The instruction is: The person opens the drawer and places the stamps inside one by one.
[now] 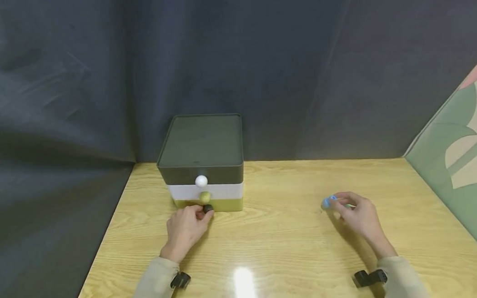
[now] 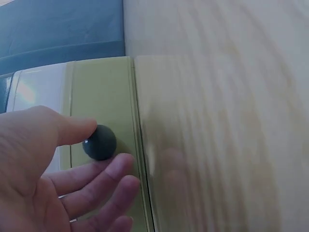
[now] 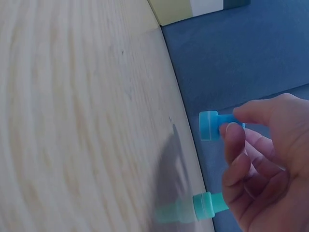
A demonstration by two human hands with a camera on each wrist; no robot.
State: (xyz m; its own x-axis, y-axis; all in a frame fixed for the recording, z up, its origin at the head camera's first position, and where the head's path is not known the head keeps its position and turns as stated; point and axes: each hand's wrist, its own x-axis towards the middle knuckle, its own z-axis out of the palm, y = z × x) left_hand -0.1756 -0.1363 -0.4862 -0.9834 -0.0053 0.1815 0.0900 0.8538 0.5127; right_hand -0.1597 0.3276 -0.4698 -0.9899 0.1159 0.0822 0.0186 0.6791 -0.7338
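Note:
In the left wrist view, my left hand (image 2: 34, 150) pinches a round dark knob (image 2: 100, 142) between thumb and index finger, its other fingers loosely bent. That knob sits on the lowest, olive-green drawer (image 2: 104, 92) of a small three-tier drawer box (image 1: 203, 142), which is closed. Off to the right, my right hand (image 1: 361, 214) holds a small blue piece with a wide round end (image 3: 208, 125) above the table. A similar green piece (image 3: 203, 205) is beyond the curled lower fingers, partly hidden; I cannot tell whether the hand touches it.
White (image 1: 201, 181) and olive (image 1: 205, 197) knobs stick out above the dark one. A dark curtain (image 1: 266, 74) hangs behind and left of the wooden table (image 1: 277, 247). Patterned fabric (image 1: 464, 153) lines the right side.

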